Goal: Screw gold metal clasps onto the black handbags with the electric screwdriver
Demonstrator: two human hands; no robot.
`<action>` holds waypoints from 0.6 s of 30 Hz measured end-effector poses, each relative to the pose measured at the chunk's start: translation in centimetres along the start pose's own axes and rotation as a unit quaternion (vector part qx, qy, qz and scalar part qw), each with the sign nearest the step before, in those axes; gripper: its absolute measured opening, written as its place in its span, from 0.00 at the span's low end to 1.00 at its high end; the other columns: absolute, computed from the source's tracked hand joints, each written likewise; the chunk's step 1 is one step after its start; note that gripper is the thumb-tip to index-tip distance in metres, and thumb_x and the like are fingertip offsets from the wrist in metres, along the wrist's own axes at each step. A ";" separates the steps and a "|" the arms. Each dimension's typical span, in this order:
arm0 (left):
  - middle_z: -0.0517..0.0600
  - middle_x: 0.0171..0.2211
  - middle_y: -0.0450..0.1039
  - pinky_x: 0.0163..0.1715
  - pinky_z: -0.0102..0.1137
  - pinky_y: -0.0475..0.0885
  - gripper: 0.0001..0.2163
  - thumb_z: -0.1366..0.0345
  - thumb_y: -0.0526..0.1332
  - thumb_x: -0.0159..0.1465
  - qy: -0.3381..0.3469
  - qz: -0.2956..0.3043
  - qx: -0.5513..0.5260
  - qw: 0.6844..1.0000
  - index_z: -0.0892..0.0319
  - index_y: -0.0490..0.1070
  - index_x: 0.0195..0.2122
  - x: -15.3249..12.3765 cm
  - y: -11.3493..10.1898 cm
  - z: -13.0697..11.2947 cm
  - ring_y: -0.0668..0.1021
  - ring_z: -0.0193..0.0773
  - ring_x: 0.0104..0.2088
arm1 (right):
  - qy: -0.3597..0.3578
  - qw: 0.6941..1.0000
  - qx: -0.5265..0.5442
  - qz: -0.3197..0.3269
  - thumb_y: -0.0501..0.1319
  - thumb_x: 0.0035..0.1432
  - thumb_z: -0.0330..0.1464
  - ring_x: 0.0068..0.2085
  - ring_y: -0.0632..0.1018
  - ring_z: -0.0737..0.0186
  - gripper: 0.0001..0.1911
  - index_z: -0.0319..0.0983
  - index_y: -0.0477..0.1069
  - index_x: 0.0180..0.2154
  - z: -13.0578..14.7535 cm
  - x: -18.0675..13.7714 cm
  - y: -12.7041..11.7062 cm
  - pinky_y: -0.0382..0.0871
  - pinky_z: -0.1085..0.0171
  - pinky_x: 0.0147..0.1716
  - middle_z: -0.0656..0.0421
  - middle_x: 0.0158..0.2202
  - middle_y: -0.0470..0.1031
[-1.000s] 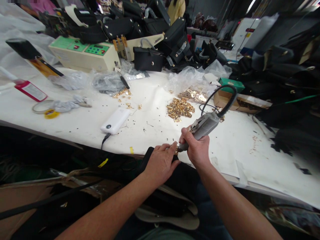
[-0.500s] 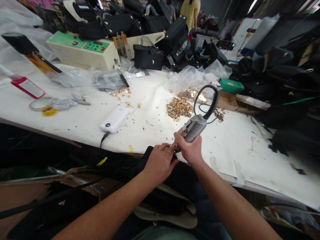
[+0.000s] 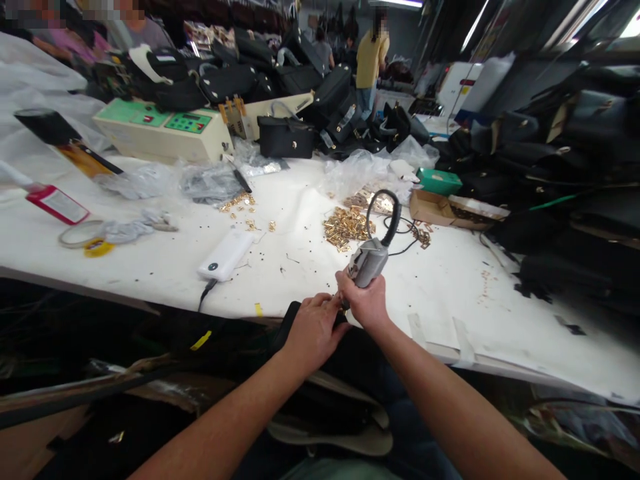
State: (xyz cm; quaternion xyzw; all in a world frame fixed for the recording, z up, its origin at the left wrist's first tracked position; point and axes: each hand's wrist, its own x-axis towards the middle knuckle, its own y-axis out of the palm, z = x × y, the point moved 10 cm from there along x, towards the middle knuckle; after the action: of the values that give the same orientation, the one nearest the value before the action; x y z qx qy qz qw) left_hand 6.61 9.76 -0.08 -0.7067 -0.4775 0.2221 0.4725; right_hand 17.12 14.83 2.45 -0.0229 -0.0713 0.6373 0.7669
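My right hand (image 3: 364, 298) is wrapped round a grey electric screwdriver (image 3: 371, 264), tilted with its tip down and its black cable looping up from the top. The tip meets the black bag (image 3: 287, 327) at the table's front edge, but the fingers hide the exact spot. Against that bag my left hand (image 3: 316, 328) is closed, thumb and fingertips right beside the tip. A bit of gold metal seems to show there, too small to name. Lower down, an open black part with a beige edge (image 3: 350, 441) lies over my lap.
A heap of gold metal fittings (image 3: 345, 227) lies beyond the screwdriver. To the left are a white power bank (image 3: 226, 255), a red bottle (image 3: 57, 203) and a cream machine (image 3: 160, 137). Black bags (image 3: 285, 138) pile up behind. A cardboard box (image 3: 440, 210) stands at right. Other people are in the background.
The camera view has tilted up and turned slightly right, showing more of the room. Both hands keep their grip, and the screwdriver stays at the same place on the bag.
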 end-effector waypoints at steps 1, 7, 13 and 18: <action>0.55 0.47 0.77 0.50 0.45 0.71 0.22 0.61 0.67 0.64 -0.003 -0.004 -0.005 1.000 0.58 0.65 0.57 0.0 -0.1 0.1 0.75 0.50 0.51 | 0.006 1.000 0.008 -0.003 0.67 0.54 0.41 0.21 0.70 0.66 0.17 0.38 0.67 0.23 0.0 0.0 -0.1 0.67 0.67 0.22 0.63 0.19 0.69; 0.53 0.48 0.76 0.52 0.43 0.71 0.29 0.62 0.67 0.62 -0.020 -0.031 -0.025 0.999 0.56 0.61 0.63 -0.3 -0.2 0.8 0.76 0.47 0.50 | 0.026 0.996 0.082 0.015 0.70 0.51 0.50 0.20 0.71 0.65 0.24 0.36 0.69 0.22 1.4 -0.2 -0.9 0.67 0.68 0.20 0.59 0.18 0.72; 0.56 0.50 0.76 0.53 0.44 0.71 0.24 0.62 0.65 0.64 0.001 -0.045 -0.003 0.999 0.59 0.64 0.61 -0.6 -0.4 0.3 0.75 0.47 0.52 | -0.033 0.995 0.061 -0.067 0.66 0.56 0.53 0.22 0.72 0.64 0.25 0.35 0.74 0.35 4.6 1.7 -6.1 0.65 0.67 0.22 0.61 0.21 0.72; 0.53 0.41 0.77 0.48 0.44 0.69 0.10 0.59 0.62 0.66 0.008 -0.057 0.096 0.994 0.57 0.75 0.45 -0.9 -2.5 -1.2 0.75 0.49 0.47 | -0.029 0.955 -0.293 0.036 0.55 0.65 0.44 0.36 0.76 0.59 0.22 0.38 0.67 0.55 2.3 3.4 -6.6 0.67 0.63 0.36 0.56 0.38 0.77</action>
State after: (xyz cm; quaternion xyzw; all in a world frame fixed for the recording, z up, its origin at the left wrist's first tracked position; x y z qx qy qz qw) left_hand 5.97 8.65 2.59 -0.6316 -0.4899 0.2337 0.5536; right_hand 23.84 16.81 5.86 -0.2307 -0.2760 0.6157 0.7011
